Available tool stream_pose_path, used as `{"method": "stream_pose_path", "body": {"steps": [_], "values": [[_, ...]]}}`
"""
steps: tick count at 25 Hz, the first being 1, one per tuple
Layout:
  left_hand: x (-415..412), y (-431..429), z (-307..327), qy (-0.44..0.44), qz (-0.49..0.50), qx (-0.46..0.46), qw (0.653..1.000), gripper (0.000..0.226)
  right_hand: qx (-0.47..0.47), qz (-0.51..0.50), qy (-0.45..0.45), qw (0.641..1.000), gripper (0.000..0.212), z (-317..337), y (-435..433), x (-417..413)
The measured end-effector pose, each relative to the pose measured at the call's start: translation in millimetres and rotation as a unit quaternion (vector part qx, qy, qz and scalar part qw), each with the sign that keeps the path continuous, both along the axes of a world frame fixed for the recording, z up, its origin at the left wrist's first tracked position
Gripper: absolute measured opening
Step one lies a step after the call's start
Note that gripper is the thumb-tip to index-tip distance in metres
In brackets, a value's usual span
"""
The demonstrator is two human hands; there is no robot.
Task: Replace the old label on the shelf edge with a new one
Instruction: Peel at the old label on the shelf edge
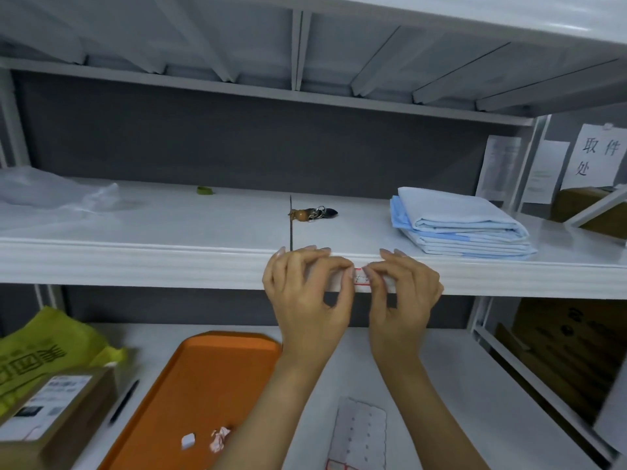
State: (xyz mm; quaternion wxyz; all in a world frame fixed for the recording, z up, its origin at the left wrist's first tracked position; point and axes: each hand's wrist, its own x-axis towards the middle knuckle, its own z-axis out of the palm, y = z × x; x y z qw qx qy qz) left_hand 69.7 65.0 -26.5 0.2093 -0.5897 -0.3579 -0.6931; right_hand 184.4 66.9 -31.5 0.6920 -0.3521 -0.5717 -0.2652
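Two bare hands up at the white metal shelf edge (135,266), centre of the frame. Lower left: a slim black pen (124,401) on the lower shelf, then a flat orange plastic tray (203,368) carrying crumpled paper scraps (219,439), probably the peeled-off old label.

Left hand (305,290): fingers curled, tips over the lip, thumb at the left end of the small white red-bordered label (361,278). Right hand (403,290): mirrored, curled, forefinger at the label's right end. Cannot tell whether pinching those ends or only pressing them flat.

Label lying against the shelf face between the two hands, mostly covered. Lower right of centre, a white backing sheet of spare labels (359,432).

Likely the sticking-on step, close to done. Risks from here:
- a crooked set from one end going down first;
- a trapped crease from pressing both ends before the middle;
- a lifting corner from poor contact on the ribbed face;
- smeared written marks under a sliding fingertip.
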Motion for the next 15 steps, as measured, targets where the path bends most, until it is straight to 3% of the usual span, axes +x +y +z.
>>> {"method": "stream_pose_path", "body": {"steps": [9,15], "values": [[-4.2,5.5,-1.7,0.015,0.004,0.018,1.000,0.011,-0.005,0.060,0.009,0.998,0.020,-4.6,6.2,4.4],[-1.2,3.7,0.5,0.002,0.001,0.015,1.000,0.012,0.000,0.049,0.018,0.999,0.017,2.5,1.9,1.2]]}}
